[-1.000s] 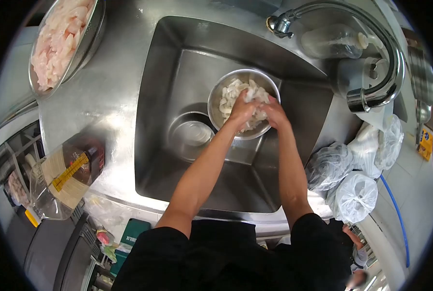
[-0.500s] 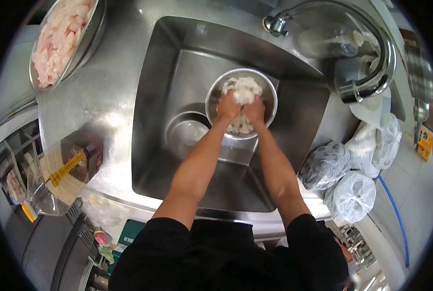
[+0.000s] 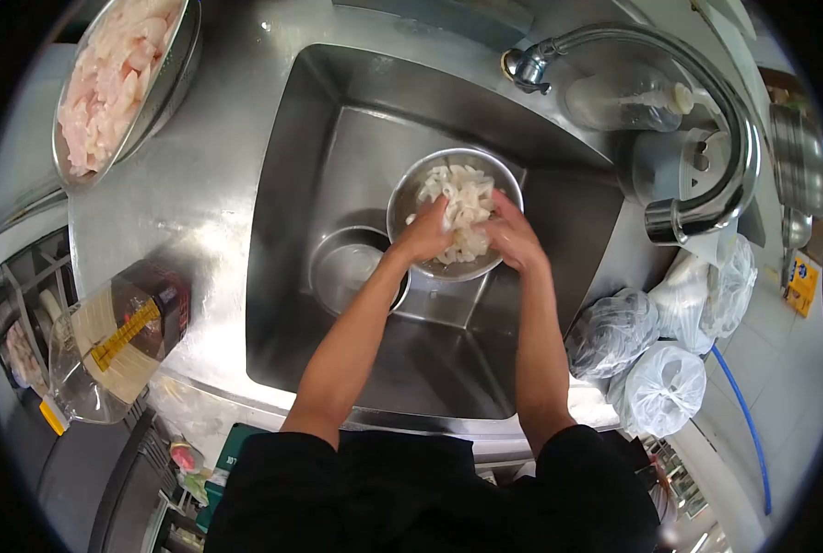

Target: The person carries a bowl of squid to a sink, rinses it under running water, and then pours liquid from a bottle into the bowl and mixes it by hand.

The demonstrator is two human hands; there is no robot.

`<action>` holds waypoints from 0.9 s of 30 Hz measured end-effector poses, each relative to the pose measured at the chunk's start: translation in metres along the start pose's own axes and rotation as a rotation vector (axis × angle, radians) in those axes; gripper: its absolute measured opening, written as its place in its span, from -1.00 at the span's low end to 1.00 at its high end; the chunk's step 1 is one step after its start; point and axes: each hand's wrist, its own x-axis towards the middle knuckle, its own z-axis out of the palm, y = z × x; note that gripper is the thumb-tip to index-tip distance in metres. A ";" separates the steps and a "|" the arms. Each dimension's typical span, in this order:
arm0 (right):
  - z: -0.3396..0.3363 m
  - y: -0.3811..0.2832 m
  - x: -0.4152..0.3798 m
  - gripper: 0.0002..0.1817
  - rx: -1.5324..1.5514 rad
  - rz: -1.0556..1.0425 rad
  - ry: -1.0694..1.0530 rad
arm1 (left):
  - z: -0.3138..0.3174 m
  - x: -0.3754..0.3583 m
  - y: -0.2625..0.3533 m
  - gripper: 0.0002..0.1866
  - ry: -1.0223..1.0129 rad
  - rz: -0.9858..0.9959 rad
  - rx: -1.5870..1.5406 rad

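Note:
A round steel bowl [image 3: 402, 198] holds a heap of pale white cut food pieces [image 3: 467, 194], whose kind I cannot make out. My left hand [image 3: 423, 235] rests against the heap's left side, fingers stretched forward and partly hidden among the pieces. On the opposite side, my right hand [image 3: 515, 238] touches the pieces with its fingers apart and slightly curved. Both hands are loosely cupped around the heap rather than closed on it. To the left of this bowl, a second steel bowl [image 3: 324, 276] sits lower in the sink, partly covered by my left forearm.
The steel sink [image 3: 356, 134] surrounds both bowls. A curved faucet [image 3: 739, 120] arches at the right, near a plastic bottle [image 3: 623, 100] and tied plastic bags [image 3: 660, 387]. Pale pink meat [image 3: 112, 83] fills a container at upper left. A clear plastic jug [image 3: 107, 350] is at left.
My hands have moved apart and loosened; before, they were together, squeezing a clump of the white pieces. The pieces now lie spread in the bowl. The view has shifted slightly.

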 end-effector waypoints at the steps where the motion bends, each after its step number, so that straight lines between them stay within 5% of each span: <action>1: 0.001 -0.033 -0.030 -0.18 0.077 0.067 -0.054 | -0.002 -0.016 0.012 -0.07 0.055 -0.021 0.252; 3: -0.009 -0.030 -0.030 -0.19 0.085 0.084 -0.062 | -0.007 -0.028 0.024 -0.06 0.089 -0.097 0.301; 5: -0.007 -0.003 -0.009 -0.21 0.100 0.091 -0.071 | 0.008 -0.015 0.000 -0.08 0.176 -0.105 0.023; 7: 0.002 0.083 0.051 -0.27 -0.054 -0.044 0.304 | 0.025 0.010 -0.011 -0.08 0.282 -0.123 -0.044; 8: 0.013 0.099 0.062 -0.27 -0.054 -0.041 0.307 | 0.036 0.017 -0.006 -0.08 0.303 -0.191 -0.174; 10: 0.036 0.103 0.083 -0.36 0.219 0.163 0.455 | 0.043 0.029 -0.002 -0.14 0.223 -0.278 -0.466; 13: 0.028 0.027 0.012 -0.47 0.477 0.016 0.146 | 0.006 0.013 0.018 -0.19 -0.048 -0.152 -0.680; 15: 0.009 0.004 -0.013 -0.54 0.487 0.065 0.133 | -0.009 0.007 0.019 -0.25 -0.138 -0.145 -0.490; 18: -0.012 -0.022 -0.024 -0.52 0.264 0.126 0.015 | -0.010 0.003 0.012 -0.31 0.275 -0.029 0.118; 19: -0.012 -0.012 -0.006 -0.52 0.268 0.125 0.014 | -0.005 0.009 0.000 -0.31 0.274 -0.029 0.122; 21: -0.005 0.043 0.049 -0.49 -0.034 -0.033 0.372 | 0.002 0.012 0.003 -0.32 0.392 -0.235 -0.194; 23: 0.030 0.094 0.093 -0.46 -0.232 -0.079 0.526 | 0.032 0.036 -0.013 -0.35 0.382 -0.234 -0.203; 24: 0.058 -0.004 0.033 -0.48 -0.086 0.082 0.442 | 0.036 0.051 -0.016 -0.37 0.374 -0.218 -0.206; 25: 0.051 -0.005 0.042 -0.48 -0.085 0.064 0.450 | 0.025 0.059 -0.010 -0.37 0.377 -0.198 -0.204; 27: 0.033 0.011 0.037 -0.50 0.208 -0.022 0.171 | 0.007 0.044 0.002 -0.43 -0.003 -0.181 -0.697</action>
